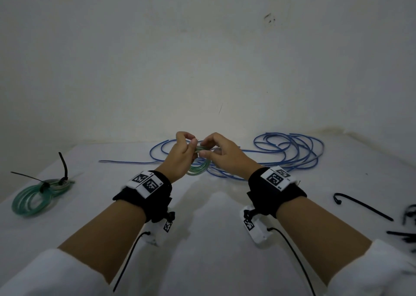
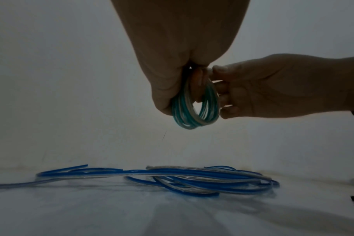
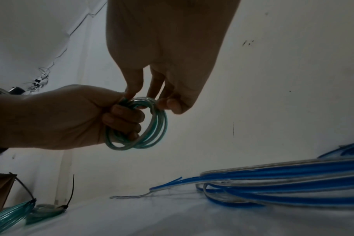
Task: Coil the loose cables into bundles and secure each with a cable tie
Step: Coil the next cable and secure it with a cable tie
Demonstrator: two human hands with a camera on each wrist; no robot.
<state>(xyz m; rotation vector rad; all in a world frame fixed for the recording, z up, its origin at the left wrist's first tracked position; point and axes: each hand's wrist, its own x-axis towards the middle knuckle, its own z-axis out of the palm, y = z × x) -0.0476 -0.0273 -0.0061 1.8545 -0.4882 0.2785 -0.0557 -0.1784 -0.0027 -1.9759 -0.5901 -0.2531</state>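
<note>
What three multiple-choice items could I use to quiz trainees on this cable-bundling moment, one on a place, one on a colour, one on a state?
1. Where does the finished green bundle lie?
A. far left of the table
B. far right
C. under the wrists

2. What colour are the loose cables on the table?
A. red
B. blue
C. yellow

3. What is the state of the green coil between the hands?
A. tied and lying down
B. uncoiled flat
C. held up, no tie on it

Answers:
1 A: it sits at the left edge, two black ties sticking out.
2 B: blue-and-clear strands sprawl behind the hands.
3 C: the left hand grips it and the right hand pinches its top, above the table; no tie shows.
</note>
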